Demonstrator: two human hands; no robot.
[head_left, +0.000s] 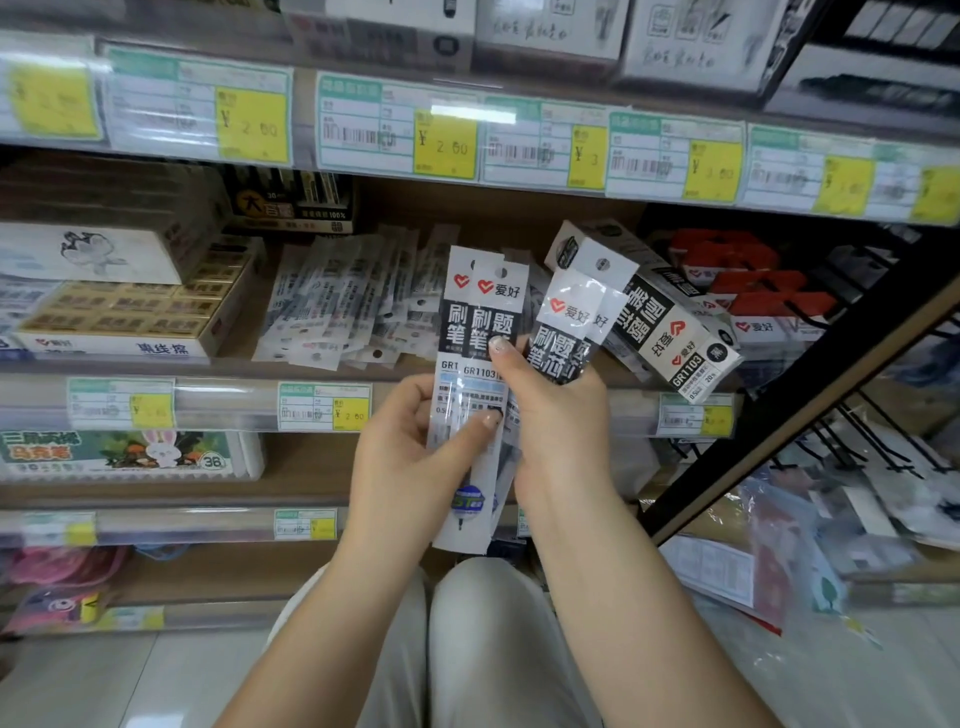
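Mid-sort, I judge: left fingers (467, 435) pinch upright packs (467, 332), right fingers (514, 366) grip tilted packs (563, 335); none set on the shelf (223, 401) yet.

Wooden shop shelves (301, 470) rise in tiers, each front edge carrying a clear strip of white-and-green price labels (395, 130) with yellow tags. A ceiling light glares as a white bar (472, 115) on the top strip. At left sit stacked eraser boxes (130, 317) and, one tier lower, a marker box with a rabbit (130, 452). Red-and-white boxes (753, 286) fill the right end. A black slanted frame (810, 384) with wire hooks (872, 441) borders the shelves. The floor (156, 686) is pale glossy tile.
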